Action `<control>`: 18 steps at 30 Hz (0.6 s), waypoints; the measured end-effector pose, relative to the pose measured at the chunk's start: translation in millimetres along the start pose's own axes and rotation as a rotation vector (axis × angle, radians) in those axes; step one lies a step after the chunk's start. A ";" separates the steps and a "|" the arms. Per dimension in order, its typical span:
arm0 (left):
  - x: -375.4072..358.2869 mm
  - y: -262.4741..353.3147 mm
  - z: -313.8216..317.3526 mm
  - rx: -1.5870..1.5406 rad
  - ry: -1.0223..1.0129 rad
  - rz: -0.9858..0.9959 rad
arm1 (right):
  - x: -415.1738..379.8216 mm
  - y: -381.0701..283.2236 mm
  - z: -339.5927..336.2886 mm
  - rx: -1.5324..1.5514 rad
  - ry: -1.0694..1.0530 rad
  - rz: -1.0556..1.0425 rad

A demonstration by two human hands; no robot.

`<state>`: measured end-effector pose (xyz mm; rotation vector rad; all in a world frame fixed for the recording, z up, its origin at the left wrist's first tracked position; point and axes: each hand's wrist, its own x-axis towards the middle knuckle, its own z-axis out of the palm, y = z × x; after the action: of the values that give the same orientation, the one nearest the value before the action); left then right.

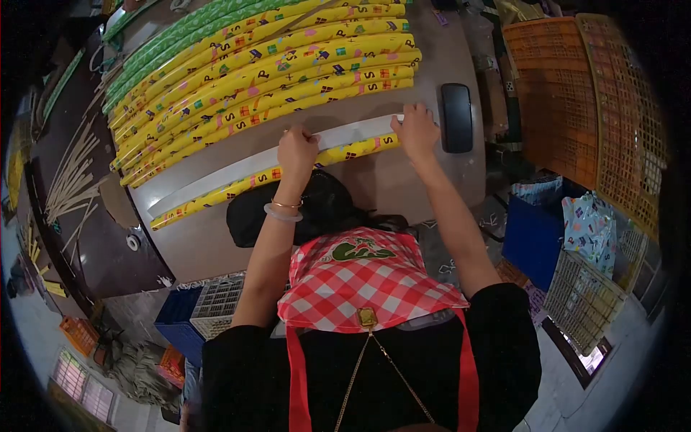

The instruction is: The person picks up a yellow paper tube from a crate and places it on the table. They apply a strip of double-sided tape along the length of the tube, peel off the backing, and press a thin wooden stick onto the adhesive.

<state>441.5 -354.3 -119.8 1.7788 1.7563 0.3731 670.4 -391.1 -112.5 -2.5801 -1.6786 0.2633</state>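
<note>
A yellow printed wrapping paper roll [237, 186] lies slantwise on the table in front of me, with a long white strip of its sheet [223, 169] lying along its far side. My left hand [297, 153] is closed on the strip and roll near the middle, its fingers curled over the paper. At the right end, my right hand [417, 132] grips the edge of the paper, fingers bent and thumb against the roll. Beyond them lies a pile of yellow wrapping paper rolls [281, 79], with green rolls [169, 54] behind.
A black oblong case [456, 118] rests right of my right hand. A black bag or cloth [288, 209] sits at the table's near edge. Thin wooden strips [75, 176] and a tape roll [132, 243] are on the dark left table. Orange crates [551, 101] stand at right.
</note>
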 end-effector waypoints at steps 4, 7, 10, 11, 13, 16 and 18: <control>-1.8 4.4 0.7 0.090 0.031 -0.004 | 0.8 -1.2 -0.3 0.002 0.006 -0.003; -4.2 7.8 -0.6 0.162 0.049 0.000 | 1.8 -2.7 -1.9 -0.022 -0.038 0.016; -5.4 16.6 -6.6 0.257 0.031 -0.018 | 2.3 -2.9 -3.0 0.001 -0.052 0.013; -6.1 19.1 -8.0 0.294 -0.001 -0.036 | 2.1 -2.7 -3.3 0.006 -0.056 0.016; -7.8 19.2 -6.7 0.315 0.000 -0.041 | 2.3 -1.5 -2.6 0.013 -0.059 0.019; -5.7 13.4 4.6 0.333 0.021 -0.006 | 2.6 0.6 1.4 -0.023 0.026 -0.032; -4.0 21.9 8.4 0.333 0.037 0.033 | 2.1 0.5 0.0 -0.018 -0.015 -0.028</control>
<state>463.7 -358.7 -112.6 2.0424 1.9034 0.1315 671.6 -389.4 -112.8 -2.5715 -1.7285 0.2677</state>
